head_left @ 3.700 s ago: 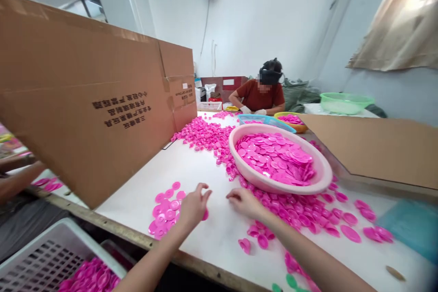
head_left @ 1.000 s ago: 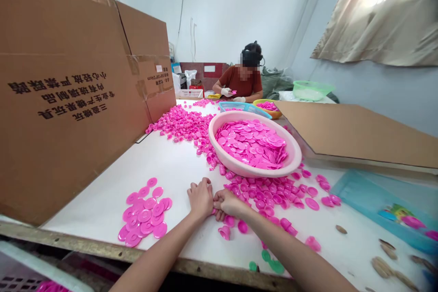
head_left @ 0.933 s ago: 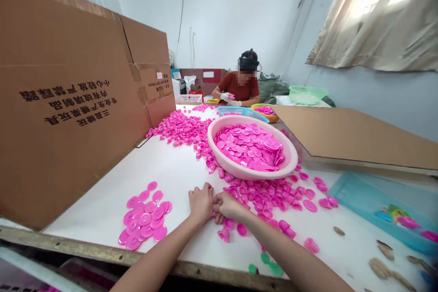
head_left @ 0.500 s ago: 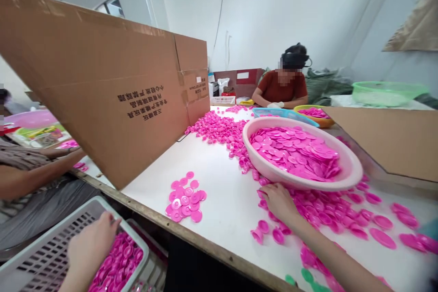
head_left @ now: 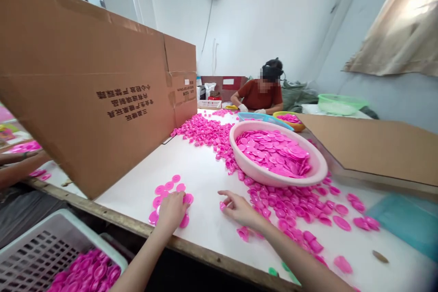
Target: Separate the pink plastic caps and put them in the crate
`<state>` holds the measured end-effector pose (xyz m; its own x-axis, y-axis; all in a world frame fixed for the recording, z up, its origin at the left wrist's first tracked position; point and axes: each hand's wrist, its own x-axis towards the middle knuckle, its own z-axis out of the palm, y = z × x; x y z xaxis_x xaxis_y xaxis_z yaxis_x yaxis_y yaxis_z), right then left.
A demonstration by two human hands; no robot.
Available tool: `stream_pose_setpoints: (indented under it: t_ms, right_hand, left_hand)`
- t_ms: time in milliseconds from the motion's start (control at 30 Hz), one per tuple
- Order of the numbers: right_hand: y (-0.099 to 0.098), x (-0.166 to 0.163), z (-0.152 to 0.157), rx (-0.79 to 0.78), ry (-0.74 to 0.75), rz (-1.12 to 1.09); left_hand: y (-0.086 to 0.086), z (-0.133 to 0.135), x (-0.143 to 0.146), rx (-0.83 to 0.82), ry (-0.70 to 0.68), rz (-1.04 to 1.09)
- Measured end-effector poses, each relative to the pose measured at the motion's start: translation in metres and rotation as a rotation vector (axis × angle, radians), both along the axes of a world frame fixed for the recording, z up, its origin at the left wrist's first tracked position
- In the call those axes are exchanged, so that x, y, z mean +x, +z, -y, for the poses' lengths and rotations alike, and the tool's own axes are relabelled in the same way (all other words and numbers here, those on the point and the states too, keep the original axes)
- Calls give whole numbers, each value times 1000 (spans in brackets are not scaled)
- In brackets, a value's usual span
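At near left stands a white perforated plastic crate (head_left: 95, 238). The left hand (head_left: 172, 212), over it a moment ago, now curls over flat round pink plastic discs (head_left: 157, 202) on the white bench (head_left: 205, 237); its grip cannot be told. The right hand (head_left: 241, 210), otherwise loosely open, pinches a small pink plastic cup (head_left: 222, 206): apparently a fresh part.

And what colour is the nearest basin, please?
The basin is pale pink, best seen in the head view.

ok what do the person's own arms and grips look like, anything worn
The left grip and right grip are ungloved, with no rings visible. The left forearm and right forearm show no sleeve, watch or bracelet within the picture.
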<state>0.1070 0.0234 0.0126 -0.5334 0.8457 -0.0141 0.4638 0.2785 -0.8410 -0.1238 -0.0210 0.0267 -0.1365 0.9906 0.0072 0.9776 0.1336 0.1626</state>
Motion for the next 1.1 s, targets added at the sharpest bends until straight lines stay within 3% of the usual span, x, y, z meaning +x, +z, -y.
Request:
stream_pose_setpoints:
  t_ms: [133, 267, 400, 467, 633, 733, 800, 900, 1000, 1100]
  right_hand:
    - [-17, -8, 7, 69, -75, -78]
    - [-19, -12, 13, 176, -92, -104]
    - [-14, -14, 15, 279, -16, -37]
    - [-15, -14, 13, 283, -52, 6]
    - [-21, -7, 4, 235, -141, 73]
    - [-24, 0, -2, 214, -145, -13]
    - [-25, 4, -5, 149, -195, -97]
    - [-26, 9, -9, -102, -249, -184]
    - [-26, 7, -10, -377, -207, -182]
    - [-24, 0, -12, -492, -192, -132]
  left_hand:
    - [-12, -7, 1, -3, 19, 30]
    - [-13, -6, -4, 25, 48, 101]
    - [-7, -7, 7, 257, -6, 264]
    - [-5, -9, 19, 337, -78, 435]
    - [-15, -20, 54, 121, -140, 975]
    - [-24, -29, 67, -2, -130, 1137]
    - [-28, -33, 73, -73, -122, 1171]
    - [-34, -36, 79, -171, -112, 1165]
    - [-42, -37, 82, -193, -103, 1108]
    - [-47, -40, 79, -221, -109, 1045]
